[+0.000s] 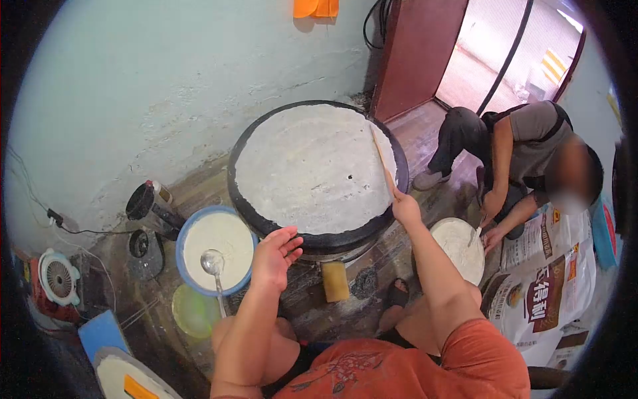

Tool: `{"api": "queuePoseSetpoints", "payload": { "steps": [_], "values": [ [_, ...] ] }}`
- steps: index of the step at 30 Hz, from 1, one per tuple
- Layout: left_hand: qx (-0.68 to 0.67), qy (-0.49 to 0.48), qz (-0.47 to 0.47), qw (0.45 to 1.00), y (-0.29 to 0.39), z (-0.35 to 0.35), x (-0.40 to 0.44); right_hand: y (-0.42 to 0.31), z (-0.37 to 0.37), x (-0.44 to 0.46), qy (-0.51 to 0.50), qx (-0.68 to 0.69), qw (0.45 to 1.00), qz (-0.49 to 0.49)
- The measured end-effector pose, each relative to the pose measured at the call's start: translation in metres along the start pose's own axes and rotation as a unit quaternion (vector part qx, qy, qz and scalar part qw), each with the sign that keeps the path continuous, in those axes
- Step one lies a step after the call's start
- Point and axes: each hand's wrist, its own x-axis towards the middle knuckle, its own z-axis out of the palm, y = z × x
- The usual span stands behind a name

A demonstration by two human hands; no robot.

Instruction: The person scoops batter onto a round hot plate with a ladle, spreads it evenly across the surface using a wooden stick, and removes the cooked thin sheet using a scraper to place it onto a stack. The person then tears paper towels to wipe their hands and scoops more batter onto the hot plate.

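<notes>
A thin, pale sheet of batter (306,166) covers most of a large round black griddle (242,206), with a small dark hole right of its middle. My right hand (405,207) grips the near end of a long wooden stick (383,156), which lies over the right part of the sheet. Near the griddle's front left edge my left hand (274,256) is raised, fingers apart and holding nothing. Left of it stands a blue-rimmed basin (199,233) of white batter, with a metal ladle (212,263) resting in it.
At the right a person (538,133) crouches, hands at a round container of batter (458,246). Printed sacks (551,292) lie below. A blender jug (149,206), a small fan (60,276) and a green bowl (189,312) are at the left. A yellow block (335,281) stands before the griddle.
</notes>
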Motion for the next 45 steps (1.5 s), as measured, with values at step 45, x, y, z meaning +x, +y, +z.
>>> {"api": "queuePoseSetpoints", "payload": {
  "steps": [45],
  "values": [
    [0.024, -0.056, 0.01, 0.998, -0.013, -0.003, -0.007, 0.031, -0.037, -0.19, -0.128, 0.39, 0.894, 0.18]
  ]
}}
